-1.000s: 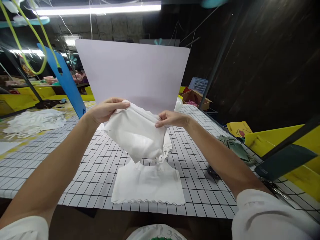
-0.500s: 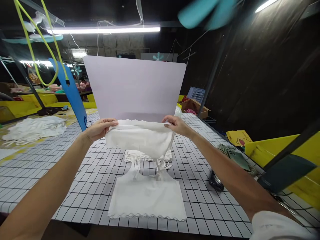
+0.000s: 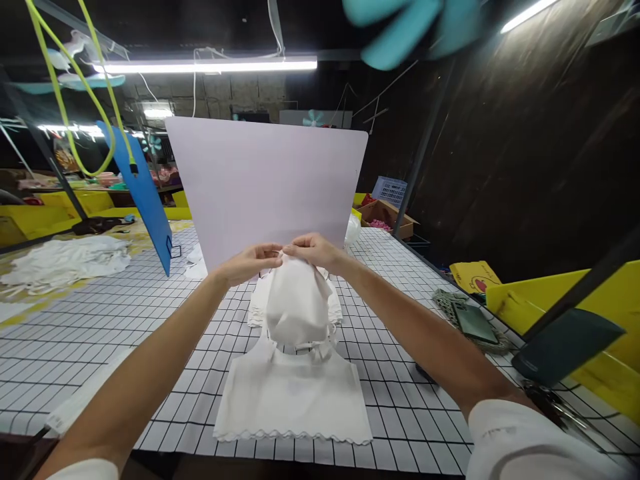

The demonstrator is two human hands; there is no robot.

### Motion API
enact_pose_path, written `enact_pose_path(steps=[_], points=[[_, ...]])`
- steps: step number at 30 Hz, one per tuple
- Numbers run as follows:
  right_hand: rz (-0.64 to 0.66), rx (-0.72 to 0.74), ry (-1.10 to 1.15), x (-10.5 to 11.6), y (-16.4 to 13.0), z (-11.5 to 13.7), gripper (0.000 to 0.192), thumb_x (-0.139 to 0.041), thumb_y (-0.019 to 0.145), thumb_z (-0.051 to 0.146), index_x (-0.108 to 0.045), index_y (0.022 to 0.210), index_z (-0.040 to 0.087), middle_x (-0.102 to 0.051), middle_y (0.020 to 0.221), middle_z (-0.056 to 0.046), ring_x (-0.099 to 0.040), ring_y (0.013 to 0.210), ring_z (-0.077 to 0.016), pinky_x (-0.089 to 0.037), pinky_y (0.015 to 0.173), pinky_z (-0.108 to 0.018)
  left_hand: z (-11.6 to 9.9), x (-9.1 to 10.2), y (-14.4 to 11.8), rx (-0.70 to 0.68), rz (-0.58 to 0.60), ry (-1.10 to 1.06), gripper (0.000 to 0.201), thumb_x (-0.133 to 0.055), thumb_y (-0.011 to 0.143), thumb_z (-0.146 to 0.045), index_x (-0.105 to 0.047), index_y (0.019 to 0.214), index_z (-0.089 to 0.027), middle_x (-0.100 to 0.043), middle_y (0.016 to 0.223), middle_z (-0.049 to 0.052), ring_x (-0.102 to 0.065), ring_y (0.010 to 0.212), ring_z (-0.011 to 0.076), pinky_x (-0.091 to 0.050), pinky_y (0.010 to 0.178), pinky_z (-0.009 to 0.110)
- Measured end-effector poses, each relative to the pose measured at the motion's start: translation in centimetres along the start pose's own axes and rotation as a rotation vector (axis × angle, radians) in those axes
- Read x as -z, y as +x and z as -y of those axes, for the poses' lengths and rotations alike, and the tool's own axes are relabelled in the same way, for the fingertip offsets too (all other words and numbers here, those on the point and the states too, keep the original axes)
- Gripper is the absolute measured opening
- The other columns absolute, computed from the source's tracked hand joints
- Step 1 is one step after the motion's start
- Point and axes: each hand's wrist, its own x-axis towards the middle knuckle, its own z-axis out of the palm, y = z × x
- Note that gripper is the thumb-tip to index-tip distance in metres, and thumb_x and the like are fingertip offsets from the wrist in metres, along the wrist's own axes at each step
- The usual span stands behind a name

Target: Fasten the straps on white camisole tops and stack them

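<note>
The white garment [image 3: 296, 308] hangs limp above a flat white top [image 3: 293, 397] on the gridded table [image 3: 100, 333]. Left hand [image 3: 254, 260] and right hand [image 3: 313, 249] pinch its gathered upper edge (2 grips, touching). Fabric likely light, soft; hold by edges.

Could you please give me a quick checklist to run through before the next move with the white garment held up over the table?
1. Left hand pinches the raised white garment: ok.
2. Right hand pinches it beside the left: ok.
3. Flat white top lies smooth on the checked table: ok.
4. Garment's straps free of the top: cannot tell.
5. Phone lies apart from the cloth: ok.
</note>
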Motion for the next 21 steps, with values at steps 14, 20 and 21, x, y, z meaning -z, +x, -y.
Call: enact_pose_path(steps=[14,20,21], points=[[-0.061,0.063,-0.043,6.5,-4.1,-2.4,0.041,-0.077,0.075,0.054,-0.073,0.088,0.015,-0.070,0.087,-0.004,-0.062,0.082,-0.0158,-0.049,0.078,-0.031,-2.8,2.7,-2.2,0.130,-0.140,0.124,0.037,-0.086,0.069,-0.047,-0.075,0.083,-0.015,-0.070,0.072,0.004,-0.062,0.058,0.0121,-0.048,0.048,0.017],[-0.055,0.055,0.174,7.4,-5.7,-1.4,0.042,-0.084,0.069,0.055,-0.069,0.078,0.017,-0.065,0.078,-0.003,-0.059,0.075,-0.0151,-0.051,0.074,-0.031,-2.7,4.7,-4.8,0.198,-0.073,0.170,0.035,-0.090,0.063,-0.048,-0.077,0.073,-0.017,-0.072,0.067,0.006,-0.063,0.055,0.0150,-0.050,0.046,0.021],[-0.062,0.067,0.237,7.5,-6.0,-1.1,0.043,-0.084,0.069,0.057,-0.067,0.077,0.018,-0.063,0.076,-0.002,-0.057,0.072,-0.0144,-0.051,0.069,-0.030,-2.6,4.9,-5.2,0.201,-0.081,0.164,0.036,-0.090,0.061,-0.048,-0.077,0.071,-0.017,-0.071,0.064,0.005,-0.062,0.053,0.0142,-0.049,0.045,0.020]])
